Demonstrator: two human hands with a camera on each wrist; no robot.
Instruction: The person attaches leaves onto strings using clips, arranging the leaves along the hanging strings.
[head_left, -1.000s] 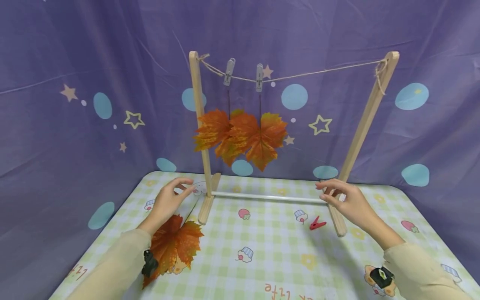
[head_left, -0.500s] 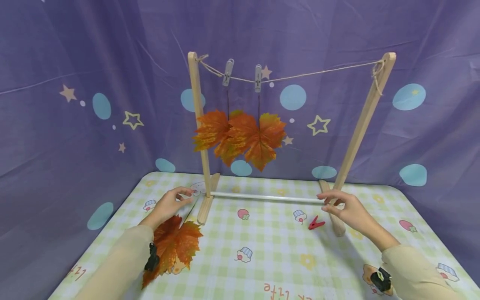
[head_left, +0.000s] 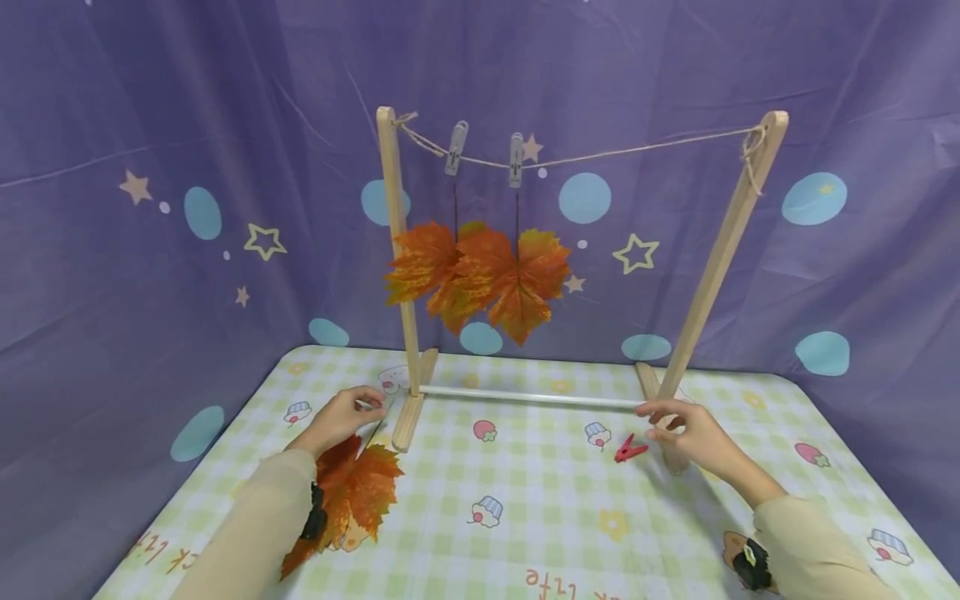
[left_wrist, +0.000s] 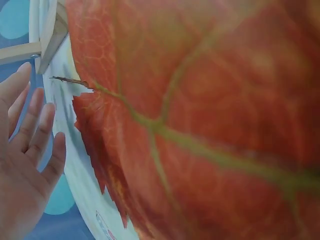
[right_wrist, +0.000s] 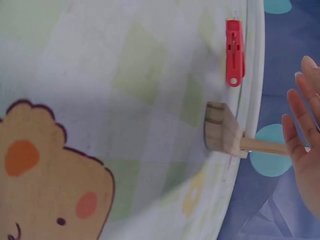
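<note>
An orange-red artificial maple leaf (head_left: 360, 492) lies on the left of the table, its thin stem (left_wrist: 70, 80) pointing away from me. My left hand (head_left: 341, 417) hovers by that stem with fingers loosely bent; in the left wrist view the fingers are apart from it. A red clothespin (head_left: 630, 450) lies near the stand's right foot. Just beyond it, my right hand (head_left: 693, 429) is held over the foot with relaxed fingers and nothing in them. Two more leaves (head_left: 517, 275) hang from a twine line (head_left: 600, 155) by grey clothespins (head_left: 516, 160).
The wooden stand has a left post (head_left: 396, 208), a right post (head_left: 723, 250) and a white crossbar (head_left: 532, 397) low between them. A checked tablecloth (head_left: 555, 483) covers the table. A purple curtain (head_left: 187, 100) hangs behind.
My left hand has lowered toward the stem, its thumb and fingers drawing closer together. The right hand has come down slightly toward the red clothespin. The hanging leaves stay in place.
</note>
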